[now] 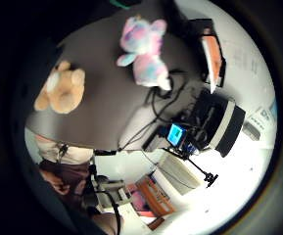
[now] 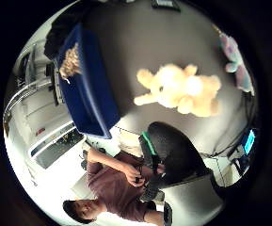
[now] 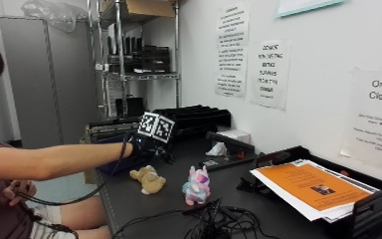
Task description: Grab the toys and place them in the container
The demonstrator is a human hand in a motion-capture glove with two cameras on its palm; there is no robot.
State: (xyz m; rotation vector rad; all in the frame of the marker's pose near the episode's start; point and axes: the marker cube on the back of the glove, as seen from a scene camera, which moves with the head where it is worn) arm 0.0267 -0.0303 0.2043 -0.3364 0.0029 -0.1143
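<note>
Outside view: the person sits at the dark counter [image 3: 144,209] with the gloved right hand [image 3: 144,147] extended above it, over the tan plush toy [image 3: 148,179]. The hand hangs clear of the toy, not touching it. The marker hides the fingers, so whether the grip is apart or together cannot be told. The pink and blue plush toy [image 3: 196,185] stands upright just beside the tan one, nearer the cables. Both toys sit on the counter, so neither is yet in the container, which cannot be made out clearly here behind the arm.

Thumb side palm view: the tan plush toy [image 2: 180,90] lies on its back on the counter, near the middle of the picture, which suggests the palm is aimed at it as the next pick. The blue container [image 2: 86,87] stands on the counter apart from it, open side up, with something tawny and furry [image 2: 70,61] already inside, likely a toy. The pink and blue toy [image 2: 236,63] sits at the far edge.

Little finger side palm view: the tan toy [image 1: 62,88] and the pink and blue toy [image 1: 143,51] both rest on the counter, apart from each other. No fingers show in either palm view, so the hand appears to hold nothing.

Judgement: the hand is positioned for descent onto the tan toy; two toys remain to be moved.
</note>
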